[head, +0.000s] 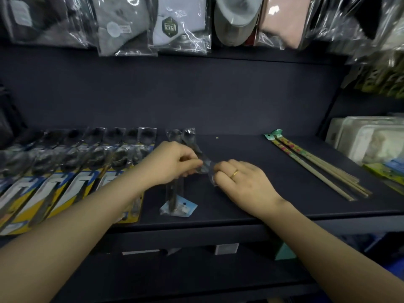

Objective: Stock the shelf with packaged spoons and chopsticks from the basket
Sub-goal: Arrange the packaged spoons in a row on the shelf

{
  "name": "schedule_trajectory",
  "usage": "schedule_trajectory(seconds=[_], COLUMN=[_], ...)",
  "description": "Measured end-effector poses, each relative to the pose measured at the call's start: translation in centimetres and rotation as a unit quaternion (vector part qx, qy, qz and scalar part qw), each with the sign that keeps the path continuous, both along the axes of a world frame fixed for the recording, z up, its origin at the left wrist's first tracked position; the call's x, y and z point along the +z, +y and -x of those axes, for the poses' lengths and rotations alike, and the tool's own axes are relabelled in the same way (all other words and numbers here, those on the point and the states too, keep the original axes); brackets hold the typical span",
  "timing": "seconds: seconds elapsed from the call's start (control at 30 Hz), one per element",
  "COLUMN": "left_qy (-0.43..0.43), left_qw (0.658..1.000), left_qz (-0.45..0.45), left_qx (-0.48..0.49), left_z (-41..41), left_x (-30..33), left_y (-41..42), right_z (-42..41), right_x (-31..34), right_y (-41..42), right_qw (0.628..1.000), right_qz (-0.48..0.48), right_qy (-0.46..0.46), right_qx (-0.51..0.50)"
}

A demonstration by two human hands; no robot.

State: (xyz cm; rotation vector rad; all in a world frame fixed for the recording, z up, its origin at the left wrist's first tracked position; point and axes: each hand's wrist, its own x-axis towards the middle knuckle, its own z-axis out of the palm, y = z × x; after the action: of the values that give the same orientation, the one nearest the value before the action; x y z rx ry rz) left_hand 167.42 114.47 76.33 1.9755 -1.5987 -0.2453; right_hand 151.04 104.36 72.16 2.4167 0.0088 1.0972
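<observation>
On the dark shelf (251, 193) a clear-wrapped spoon pack (189, 136) lies across the middle, its bowl end toward the back. My left hand (172, 162) pinches the pack's middle from the left. My right hand (242, 182), with a gold ring, pinches the crinkled clear wrap from the right. A second spoon pack with a light blue header card (178, 207) lies under my left hand, its card at the shelf front. Two chopstick packs (314, 169) with green headers lie diagonally at the right. The basket is out of view.
A row of several yellow-and-blue carded spoon packs (72, 178) fills the shelf's left side. Bagged socks (172, 25) hang above. White packaged trays (371, 145) stand at the far right. Price tag holders (226, 248) line the shelf's front edge.
</observation>
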Motion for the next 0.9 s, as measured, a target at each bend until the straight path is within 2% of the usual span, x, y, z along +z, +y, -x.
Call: schedule_trajectory(seconds=[0.17,0.23,0.47,0.57,0.67,0.77,0.83,0.9], left_qy=[-0.135,-0.161,-0.134,-0.139,-0.149,-0.155,-0.156,-0.157], left_qw=[0.983,0.972,0.967,0.966,0.965,0.964,0.964,0.965], left_qz=[-0.083,-0.127,-0.166,-0.163,-0.157,-0.152,-0.149,-0.159], left_qx=[-0.090,-0.114,-0.138,-0.147,-0.151,-0.156,-0.154,-0.138], left_z=[-2.3,-2.8,-3.7,-3.5,-3.2,-3.2,-3.3,-3.7], left_x=[-1.0,-1.5,-2.4,-2.5,-2.5,-2.5,-2.4,-2.3], left_y=[3.2,4.1,5.6,5.5,5.3,5.0,4.8,4.6], right_z=[-0.7,-0.8,-1.0,-0.9,-0.7,-1.1,-1.9,-3.0], right_x=[-1.0,-1.1,0.1,0.0,-0.1,0.0,0.1,-0.2], right_y=[0.1,0.1,1.0,1.4,1.8,2.0,2.0,1.9], right_qw=[0.998,0.989,0.924,0.908,0.895,0.903,0.876,0.841], right_qz=[-0.017,-0.079,-0.296,-0.321,-0.352,-0.377,-0.448,-0.499], right_qy=[0.060,0.128,0.240,0.271,0.275,0.205,0.161,0.180], right_qx=[-0.020,-0.008,-0.019,-0.012,-0.008,-0.029,-0.076,-0.112])
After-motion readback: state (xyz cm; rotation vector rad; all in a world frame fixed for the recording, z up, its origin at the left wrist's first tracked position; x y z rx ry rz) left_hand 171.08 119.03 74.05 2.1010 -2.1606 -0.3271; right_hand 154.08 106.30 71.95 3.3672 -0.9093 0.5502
